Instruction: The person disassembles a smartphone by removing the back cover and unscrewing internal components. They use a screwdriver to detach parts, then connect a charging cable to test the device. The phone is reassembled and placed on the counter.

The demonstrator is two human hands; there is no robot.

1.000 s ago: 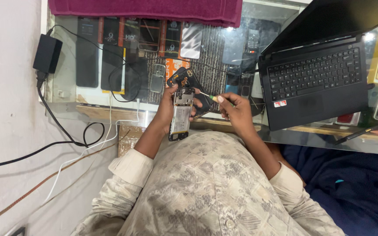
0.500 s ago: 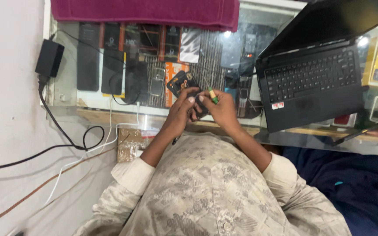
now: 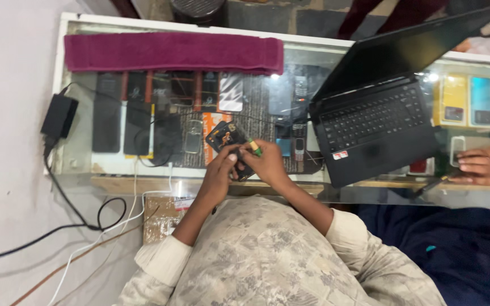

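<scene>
My left hand (image 3: 221, 168) and my right hand (image 3: 267, 164) meet over the glass counter (image 3: 114, 170). Between them lies an opened black phone (image 3: 225, 137) with orange parts showing inside. The left hand's fingers are closed on the phone's lower edge. In my right hand is a small green and yellow tool (image 3: 254, 147), its tip against the phone. My fingers hide the lower half of the phone.
An open black laptop (image 3: 375, 122) stands on the counter to the right. A maroon towel (image 3: 171, 52) lies along the far edge. A black power adapter (image 3: 59, 116) with cables sits left. Another person's hand (image 3: 474, 165) rests far right. Phones lie under the glass.
Both hands have moved forward from my lap to the counter. The phone went from upright in my left hand to lying low over the glass.
</scene>
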